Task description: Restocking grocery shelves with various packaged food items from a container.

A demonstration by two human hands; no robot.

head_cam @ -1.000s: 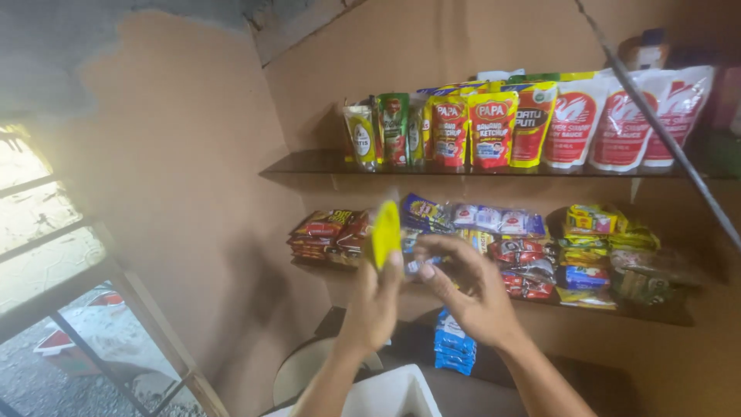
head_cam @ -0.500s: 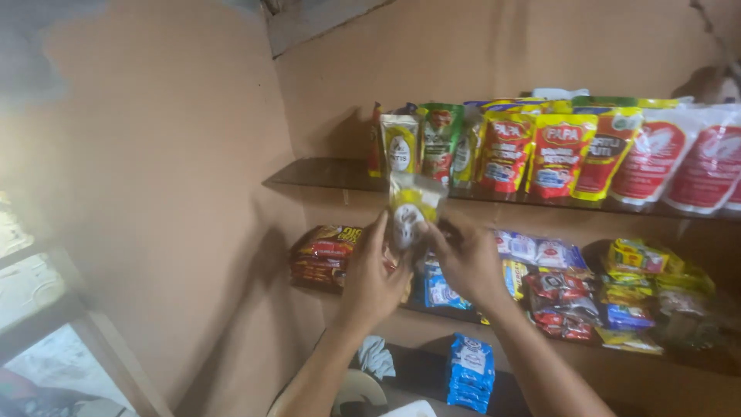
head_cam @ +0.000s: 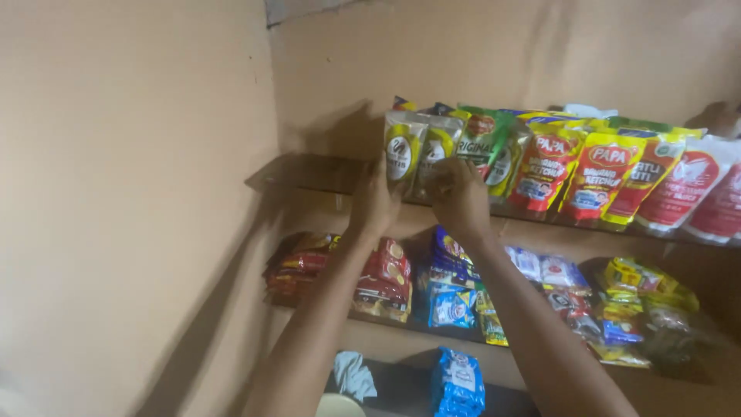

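Your left hand (head_cam: 376,202) grips the upright yellow-and-clear pouch (head_cam: 403,152) at twelve o'clock on the top shelf (head_cam: 309,174); your right hand (head_cam: 458,197) pinches the neighbouring pouch (head_cam: 437,150), at eleven o'clock from it.

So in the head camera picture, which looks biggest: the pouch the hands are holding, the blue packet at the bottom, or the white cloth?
1. Held pouch, gripped by the left hand.
2. Blue packet, nearly as big; its bottom is cut off, so this order is unsure.
3. White cloth, clearly smallest.
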